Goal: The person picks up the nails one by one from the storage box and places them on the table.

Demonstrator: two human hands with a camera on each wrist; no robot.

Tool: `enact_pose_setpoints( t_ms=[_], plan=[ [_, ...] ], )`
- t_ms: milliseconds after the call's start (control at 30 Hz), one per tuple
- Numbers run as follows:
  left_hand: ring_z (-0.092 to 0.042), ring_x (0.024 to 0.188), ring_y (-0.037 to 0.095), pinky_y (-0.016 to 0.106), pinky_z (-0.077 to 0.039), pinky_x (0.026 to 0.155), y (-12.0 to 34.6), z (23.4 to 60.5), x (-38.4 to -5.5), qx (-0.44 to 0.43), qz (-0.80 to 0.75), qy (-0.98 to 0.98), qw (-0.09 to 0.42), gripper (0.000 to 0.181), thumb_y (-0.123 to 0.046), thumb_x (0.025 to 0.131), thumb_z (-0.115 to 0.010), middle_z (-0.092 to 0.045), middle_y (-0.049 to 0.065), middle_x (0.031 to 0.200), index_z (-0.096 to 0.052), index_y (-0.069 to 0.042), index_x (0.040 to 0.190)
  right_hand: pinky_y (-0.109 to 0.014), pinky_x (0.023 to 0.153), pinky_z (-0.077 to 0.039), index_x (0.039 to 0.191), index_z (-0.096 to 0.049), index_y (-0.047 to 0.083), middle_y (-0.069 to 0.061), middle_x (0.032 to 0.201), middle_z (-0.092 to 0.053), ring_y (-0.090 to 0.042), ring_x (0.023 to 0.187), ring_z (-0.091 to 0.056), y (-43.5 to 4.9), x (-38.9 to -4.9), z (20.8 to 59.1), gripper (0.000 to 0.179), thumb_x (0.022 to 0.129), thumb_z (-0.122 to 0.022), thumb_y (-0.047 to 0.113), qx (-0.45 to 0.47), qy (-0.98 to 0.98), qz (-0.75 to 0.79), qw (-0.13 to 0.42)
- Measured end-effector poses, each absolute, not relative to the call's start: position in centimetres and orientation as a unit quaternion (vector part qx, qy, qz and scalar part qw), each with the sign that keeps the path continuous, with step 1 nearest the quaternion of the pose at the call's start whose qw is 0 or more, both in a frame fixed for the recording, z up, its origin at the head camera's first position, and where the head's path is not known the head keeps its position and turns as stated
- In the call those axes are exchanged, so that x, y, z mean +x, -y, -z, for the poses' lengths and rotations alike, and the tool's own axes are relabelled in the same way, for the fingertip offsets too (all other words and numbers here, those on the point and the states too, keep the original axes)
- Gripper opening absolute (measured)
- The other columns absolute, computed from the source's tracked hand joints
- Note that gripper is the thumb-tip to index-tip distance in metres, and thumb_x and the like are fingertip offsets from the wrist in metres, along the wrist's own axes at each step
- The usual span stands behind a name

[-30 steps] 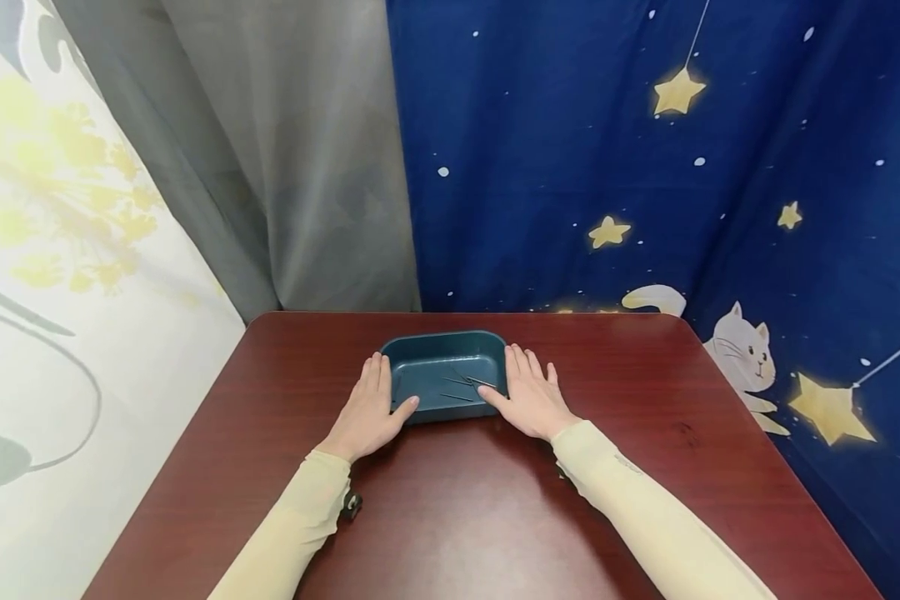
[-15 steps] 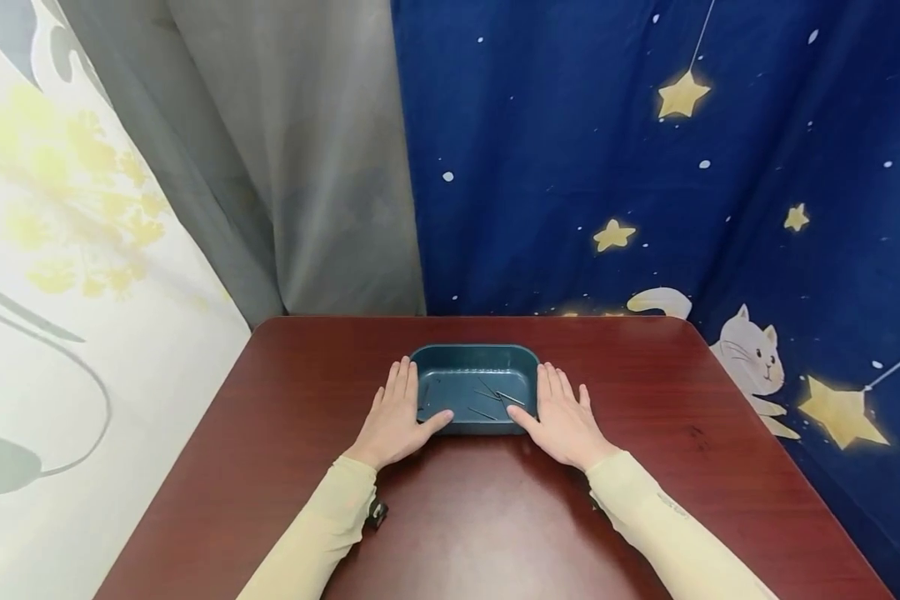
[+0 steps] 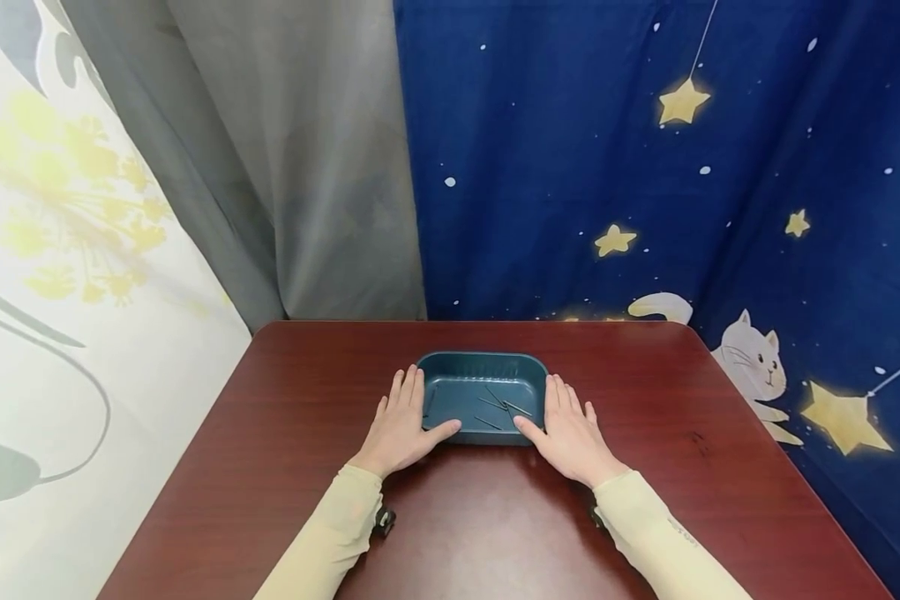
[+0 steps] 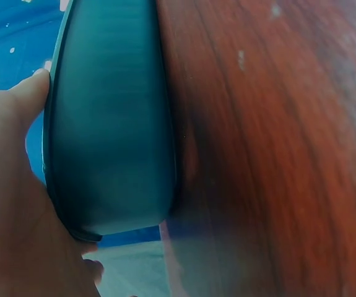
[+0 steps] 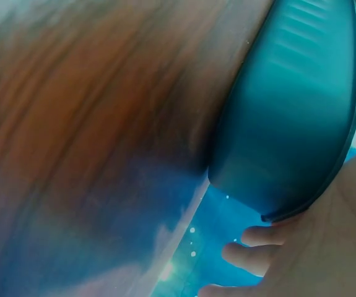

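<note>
A dark teal rectangular tray [image 3: 483, 357] with rounded corners rests on the table in the head view. Several thin dark nail-like sticks [image 3: 487, 423] lie inside it, mostly toward the right. My left hand [image 3: 397, 429] presses its straight fingers along the tray's left side, thumb at the near rim. At the other end, my right hand [image 3: 573, 429] lies the same way, its thumb overlapping the near right corner. The left wrist view shows the tray's outer wall [image 4: 106, 124] with the thumb tip at its rim. Fingers [image 5: 255, 257] show beyond the wall in the right wrist view.
The reddish-brown wooden table [image 3: 292, 400] has rounded far corners. Behind it hang a grey curtain [image 3: 337, 167] and a blue curtain [image 3: 525, 167] printed with stars and a cat. A white patterned curtain [image 3: 97, 367] borders the left side.
Both hands have moved the tray to the right and slightly nearer, and it has turned from a slight slant to straight with the table edge. The sticks remain inside.
</note>
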State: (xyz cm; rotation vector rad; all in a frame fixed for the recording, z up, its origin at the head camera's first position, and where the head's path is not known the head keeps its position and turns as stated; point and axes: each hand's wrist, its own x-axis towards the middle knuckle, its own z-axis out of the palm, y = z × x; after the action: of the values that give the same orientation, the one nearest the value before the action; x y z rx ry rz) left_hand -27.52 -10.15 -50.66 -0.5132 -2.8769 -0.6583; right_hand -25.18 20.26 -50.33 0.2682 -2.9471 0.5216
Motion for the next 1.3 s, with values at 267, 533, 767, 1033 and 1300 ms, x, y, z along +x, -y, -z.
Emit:
enact_pose_setpoints(
  t_ms=[267,533,767,1033,1300],
  plan=[
    [0.0,0.154,0.028,0.062,-0.02,0.115,10.2,50.5,-26.7,-0.152,0.217,0.962,0.064,0.116,-0.085,0.084,-0.045,-0.005,0.006,0.169,-0.015,-0.006,0.162,-0.068,0.111,-0.022,0.16,-0.011,-0.002,-0.02,0.165,-0.016,-0.04,0.15,-0.018,-20.0,-25.2,51.1,0.105,0.094,-0.043,0.074,0.092,0.974,-0.198,0.054],
    [0.002,0.154,0.026,0.062,-0.019,0.116,9.9,50.3,-26.8,-0.138,0.222,0.964,0.055,0.119,-0.089,0.081,-0.042,-0.002,0.004,0.169,-0.01,-0.008,0.162,-0.068,0.111,-0.022,0.16,-0.011,-0.002,-0.021,0.165,-0.016,-0.041,0.149,-0.018,-20.1,-25.5,50.8,0.103,0.096,-0.048,0.069,0.095,0.972,-0.208,0.056],
    [-0.005,0.154,0.031,0.064,-0.021,0.114,10.0,50.2,-27.2,-0.13,0.219,0.965,0.061,0.121,-0.09,0.079,-0.044,-0.006,0.007,0.169,-0.013,-0.006,0.162,-0.07,0.111,-0.02,0.158,-0.016,-0.005,-0.023,0.163,-0.02,-0.044,0.148,-0.018,-19.8,-26.3,49.8,0.104,0.094,-0.052,0.068,0.095,0.975,-0.194,0.06],
    [-0.007,0.154,0.029,0.058,-0.021,0.117,9.7,49.9,-27.6,-0.128,0.218,0.966,0.047,0.121,-0.089,0.08,-0.046,-0.006,0.008,0.169,-0.012,-0.007,0.162,-0.06,0.114,-0.026,0.153,-0.03,-0.007,-0.027,0.159,-0.027,-0.047,0.145,-0.021,-18.9,-27.9,48.1,0.096,0.089,-0.072,0.05,0.155,0.97,-0.152,0.105],
    [-0.01,0.153,0.031,0.058,-0.022,0.116,9.5,50.0,-27.5,-0.133,0.212,0.967,0.043,0.122,-0.089,0.079,-0.046,-0.009,0.011,0.168,-0.012,-0.004,0.162,-0.049,0.107,-0.041,0.145,-0.051,0.0,-0.018,0.145,-0.051,-0.036,0.136,-0.041,-17.5,-29.8,48.5,0.076,0.088,-0.075,0.043,0.204,0.968,-0.123,0.085]
  ],
)
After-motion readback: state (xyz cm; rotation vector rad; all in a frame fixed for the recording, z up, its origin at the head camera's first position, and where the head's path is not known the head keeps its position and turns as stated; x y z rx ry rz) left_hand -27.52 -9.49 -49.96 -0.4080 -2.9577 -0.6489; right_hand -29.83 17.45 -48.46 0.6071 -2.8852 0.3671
